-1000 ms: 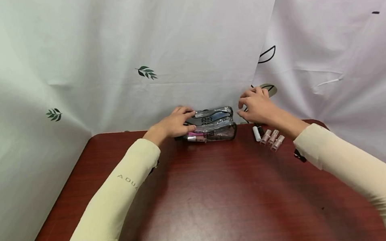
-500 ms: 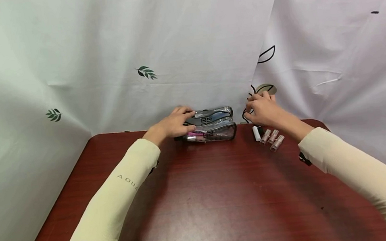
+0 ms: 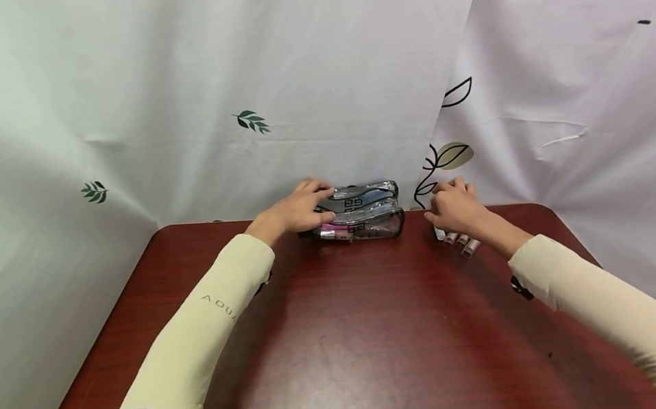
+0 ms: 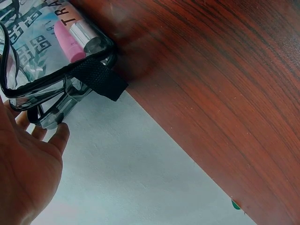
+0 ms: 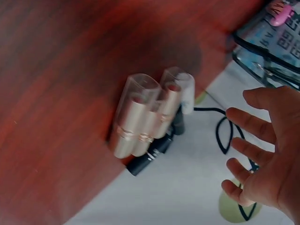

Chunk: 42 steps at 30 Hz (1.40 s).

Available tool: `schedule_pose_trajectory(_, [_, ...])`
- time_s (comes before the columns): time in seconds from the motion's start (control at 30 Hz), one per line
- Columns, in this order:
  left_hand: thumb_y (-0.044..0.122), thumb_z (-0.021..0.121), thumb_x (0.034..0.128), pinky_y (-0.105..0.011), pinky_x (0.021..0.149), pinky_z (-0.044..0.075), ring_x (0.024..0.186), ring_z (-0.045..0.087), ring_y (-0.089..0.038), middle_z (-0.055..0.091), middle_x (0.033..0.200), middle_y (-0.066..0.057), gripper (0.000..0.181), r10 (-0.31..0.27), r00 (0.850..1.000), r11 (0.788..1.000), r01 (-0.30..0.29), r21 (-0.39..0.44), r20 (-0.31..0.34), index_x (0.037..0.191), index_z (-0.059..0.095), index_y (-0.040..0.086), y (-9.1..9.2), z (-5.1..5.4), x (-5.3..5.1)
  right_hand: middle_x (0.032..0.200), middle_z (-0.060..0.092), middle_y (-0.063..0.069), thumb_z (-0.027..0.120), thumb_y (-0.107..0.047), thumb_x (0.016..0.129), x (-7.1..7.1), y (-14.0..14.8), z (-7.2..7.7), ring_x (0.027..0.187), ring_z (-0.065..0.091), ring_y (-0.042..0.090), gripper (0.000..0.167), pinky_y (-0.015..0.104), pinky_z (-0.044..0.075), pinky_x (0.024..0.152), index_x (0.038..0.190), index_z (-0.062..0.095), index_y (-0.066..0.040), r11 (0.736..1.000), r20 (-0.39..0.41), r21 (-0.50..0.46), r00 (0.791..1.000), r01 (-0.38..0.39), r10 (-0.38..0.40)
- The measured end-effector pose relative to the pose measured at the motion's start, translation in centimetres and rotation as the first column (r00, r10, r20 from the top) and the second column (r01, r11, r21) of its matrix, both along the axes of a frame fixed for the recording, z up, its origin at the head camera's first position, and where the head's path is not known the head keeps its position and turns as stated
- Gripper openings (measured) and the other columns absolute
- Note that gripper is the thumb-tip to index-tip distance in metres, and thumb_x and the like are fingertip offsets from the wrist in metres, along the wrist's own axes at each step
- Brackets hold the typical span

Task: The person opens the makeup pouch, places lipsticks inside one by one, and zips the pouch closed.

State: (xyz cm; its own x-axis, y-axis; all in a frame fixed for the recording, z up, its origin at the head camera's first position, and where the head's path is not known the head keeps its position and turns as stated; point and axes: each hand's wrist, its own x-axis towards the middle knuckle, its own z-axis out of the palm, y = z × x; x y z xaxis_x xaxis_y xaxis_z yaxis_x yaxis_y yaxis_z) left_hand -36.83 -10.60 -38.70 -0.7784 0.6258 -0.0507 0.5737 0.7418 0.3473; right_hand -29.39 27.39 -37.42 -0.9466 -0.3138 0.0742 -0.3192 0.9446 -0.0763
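My left hand (image 3: pixel 302 209) holds the left end of a clear cosmetic pouch (image 3: pixel 382 226) with black trim, thumb and fingers at its edge. Inside the pouch lie a pink tube (image 4: pixel 69 41) and a silver-capped tube (image 4: pixel 85 36). Over a small group of makeup tubes at the right hovers my right hand (image 3: pixel 456 208), its fingers spread and relaxed with nothing in them. In the right wrist view the group has several clear-capped lipsticks (image 5: pixel 129 123), a white tube (image 5: pixel 188 93) and a black tube (image 5: pixel 149 157), all apart from the fingers.
The dark red wooden table (image 3: pixel 346 340) ends just behind the pouch and the tubes. A white printed cloth (image 3: pixel 312 82) hangs close behind that far edge and along the sides.
My right hand has come down and a little to the right, away from the pouch, and now covers part of the tubes. The left hand stays on the pouch.
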Motion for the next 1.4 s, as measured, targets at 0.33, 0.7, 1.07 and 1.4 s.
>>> schedule_pose_trajectory(0.33, [0.047,0.063,0.1093,-0.062,0.139,0.028,0.173,0.021,-0.039,0.033,0.183,-0.014,0.08,0.014,1.0,1.0,-0.014,-0.002,-0.009,0.177,0.039,0.012,0.1,-0.4,-0.4,0.137,0.064,0.033,0.07,-0.029,0.108,0.0,0.0,-2.0,0.142,0.042,0.065,0.043,0.077,0.039,0.11,0.07,0.07,-0.008,0.995,0.073,0.053,0.994,0.08,-0.084])
schedule_pose_trajectory(0.7, [0.052,0.06,0.1094,-0.056,0.142,0.025,0.174,0.019,-0.036,0.033,0.183,-0.009,0.081,-0.003,1.0,1.0,0.003,-0.003,-0.028,0.178,0.038,0.015,-0.1,-1.2,-1.3,0.136,0.064,0.034,0.071,-0.028,0.108,-0.1,0.2,-2.7,0.142,0.041,0.065,0.04,0.078,0.037,0.113,0.076,0.067,-0.005,0.992,0.086,0.077,0.991,0.096,-0.102])
schedule_pose_trajectory(1.07, [0.045,0.062,0.1086,-0.059,0.14,0.029,0.172,0.022,-0.039,0.034,0.181,-0.015,0.079,0.008,1.0,1.0,-0.009,-0.011,-0.022,0.176,0.041,0.01,0.2,0.2,0.3,0.139,0.065,0.034,0.076,-0.027,0.104,-0.2,-0.1,-3.0,0.136,0.046,0.063,0.036,0.076,0.04,0.11,0.079,0.07,-0.002,0.996,0.057,0.044,0.995,0.083,-0.085])
schedule_pose_trajectory(1.4, [0.049,0.062,0.1086,-0.058,0.141,0.025,0.175,0.017,-0.033,0.03,0.185,-0.008,0.081,0.023,1.0,1.0,-0.023,-0.007,-0.002,0.178,0.038,0.017,0.1,-1.2,-1.2,0.145,0.065,0.033,0.076,-0.028,0.104,0.0,-1.1,-3.5,0.141,0.045,0.062,0.033,0.076,0.037,0.116,0.097,0.079,0.005,0.996,0.039,0.048,0.997,0.07,-0.072])
